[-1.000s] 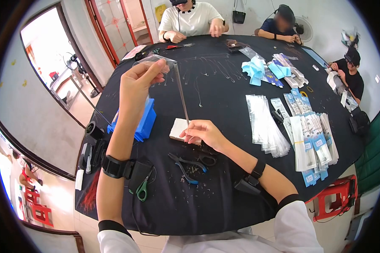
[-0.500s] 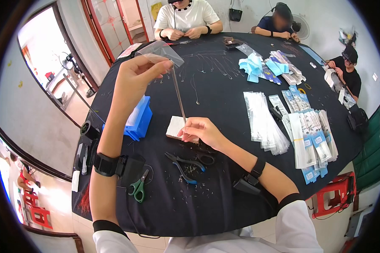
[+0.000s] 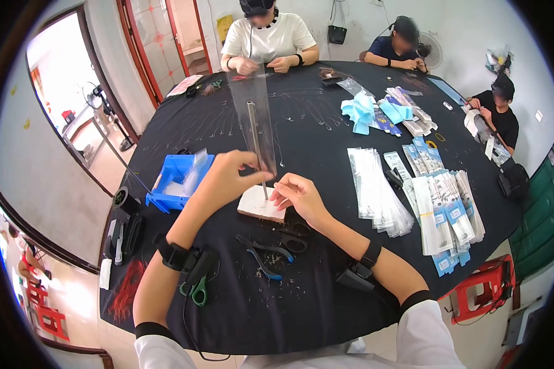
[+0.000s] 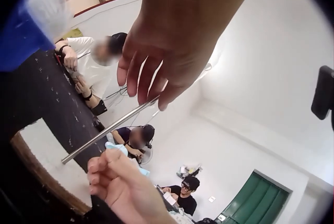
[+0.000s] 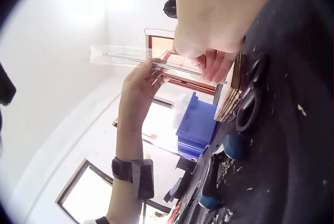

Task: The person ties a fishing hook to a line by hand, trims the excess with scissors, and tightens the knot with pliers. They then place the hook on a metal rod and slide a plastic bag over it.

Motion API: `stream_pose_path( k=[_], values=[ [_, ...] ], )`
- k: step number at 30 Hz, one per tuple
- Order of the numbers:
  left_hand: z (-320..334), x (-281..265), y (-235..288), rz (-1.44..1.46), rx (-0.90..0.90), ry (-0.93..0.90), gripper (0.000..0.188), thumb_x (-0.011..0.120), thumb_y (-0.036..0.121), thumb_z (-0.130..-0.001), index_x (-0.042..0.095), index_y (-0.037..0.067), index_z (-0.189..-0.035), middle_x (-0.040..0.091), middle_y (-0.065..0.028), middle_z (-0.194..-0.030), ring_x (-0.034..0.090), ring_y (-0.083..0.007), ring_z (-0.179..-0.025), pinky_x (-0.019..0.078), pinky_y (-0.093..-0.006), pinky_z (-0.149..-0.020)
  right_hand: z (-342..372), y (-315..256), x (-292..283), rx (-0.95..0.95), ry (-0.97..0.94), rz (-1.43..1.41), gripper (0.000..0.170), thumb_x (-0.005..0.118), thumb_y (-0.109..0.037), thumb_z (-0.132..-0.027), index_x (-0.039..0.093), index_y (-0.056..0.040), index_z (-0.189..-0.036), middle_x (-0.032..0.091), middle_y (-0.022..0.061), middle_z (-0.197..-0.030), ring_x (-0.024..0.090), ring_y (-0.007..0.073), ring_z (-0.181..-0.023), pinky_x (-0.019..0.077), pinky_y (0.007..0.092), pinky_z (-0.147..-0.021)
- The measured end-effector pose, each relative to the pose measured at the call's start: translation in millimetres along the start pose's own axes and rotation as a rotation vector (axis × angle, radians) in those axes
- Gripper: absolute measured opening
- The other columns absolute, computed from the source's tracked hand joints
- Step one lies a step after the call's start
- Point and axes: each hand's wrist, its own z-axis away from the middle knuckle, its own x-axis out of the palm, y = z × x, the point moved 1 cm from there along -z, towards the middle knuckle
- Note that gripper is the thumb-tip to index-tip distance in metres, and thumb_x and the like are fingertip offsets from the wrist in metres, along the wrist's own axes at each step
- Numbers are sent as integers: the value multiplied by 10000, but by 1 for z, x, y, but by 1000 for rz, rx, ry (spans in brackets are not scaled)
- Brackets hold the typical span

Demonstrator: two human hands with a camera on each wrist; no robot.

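A thin metal rod (image 4: 108, 131) rises from a white-topped block (image 3: 252, 204) on the dark table. Around its upper length is a long clear plastic sleeve (image 3: 240, 101), standing well above the rod's tip in the head view. My left hand (image 3: 232, 179) pinches the sleeve's lower end at the rod, a little above the block. Close beside the rod's foot, my right hand (image 3: 303, 200) has loosely bent fingers; a gap shows between them and the rod in the left wrist view.
Pliers (image 3: 263, 263) and black-handled scissors (image 3: 294, 241) lie in front of the block. Left stands a blue box (image 3: 178, 203) with clear sleeves inside. Clear sleeves (image 3: 375, 190) and printed packets (image 3: 455, 212) lie right. Several people sit around the table.
My left hand has come down from the rod's top to near its foot, drawing the clear sleeve over the rod. The right hand's fingers have loosened from the rod.
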Motion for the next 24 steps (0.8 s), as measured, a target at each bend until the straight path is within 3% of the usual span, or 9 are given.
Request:
stream_pose_path(
  k=[3, 6, 11, 24],
  values=[
    [2, 7, 1, 84, 103, 157, 286, 700, 164, -782, 650, -12, -1002, 670, -63, -914, 600, -100, -896, 456, -244, -802, -1, 1, 1, -43, 51, 29, 144, 504, -128, -923, 545, -21, -836, 631, 62, -740, 585, 92, -618, 489, 214, -550],
    [-11, 7, 2, 681, -29, 100, 289, 698, 127, -781, 631, -52, -998, 662, -104, -931, 626, -121, -855, 486, -254, -784, 1, 1, 2, -61, 86, 67, 154, 504, -145, -926, 541, -23, -838, 623, 56, -730, 579, 90, -610, 489, 211, -551],
    [-11, 29, -11, 668, -92, 128, 154, 655, 56, -799, 662, -44, -916, 668, -70, -810, 621, -102, -767, 495, -235, -728, 0, -1, 1, 1, 58, 33, 168, 507, -179, -928, 534, -34, -847, 616, 49, -742, 573, 87, -606, 485, 209, -544],
    [-3, 46, -27, 622, -76, 152, 140, 662, 48, -781, 661, -44, -886, 670, -79, -784, 624, -106, -749, 495, -238, -717, 1, 6, 0, -4, 10, 17, 181, 512, -210, -929, 556, -41, -880, 619, 40, -764, 571, 76, -633, 482, 204, -589]
  ],
)
